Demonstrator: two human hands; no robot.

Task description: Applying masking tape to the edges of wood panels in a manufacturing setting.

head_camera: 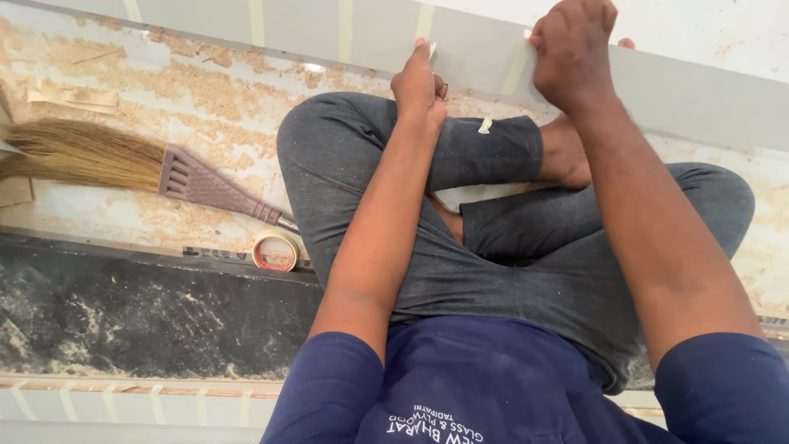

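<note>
A person sits cross-legged on a sawdust-strewn floor (189, 90), both arms stretched forward to a long grey panel (707, 99) that runs across the top of the view. The left hand (419, 82) is closed in a pinch, its fingers pressing the end of a pale strip of masking tape (425, 25) down onto the panel's face. The right hand (573, 51) is curled shut over the panel's near edge just beside a second strip (518, 66), though whether it grips the tape end or only steadies the board cannot be told

Several cream strips already cross the grey surface at intervals further left – one (257, 20) among them lies flat and finished – so the taping looks, on this evidence, well under way on that stretch, with the part under the hands being worked and the part to the right showing bare. Another board (123, 403) along the bottom edge carries its own row of short pale strips

A roll of tape (274, 250), a cream ring with a reddish core, lies on the floor near the left knee. Beside it rests a broom (123, 164) with straw bristles and a mauve plastic neck. The worker's navy shirt (485, 386) bears a block of white lettering at the chest – seen upside down from above. A dark, dust-streaked slab (123, 316) lies between floor and lower board
</note>
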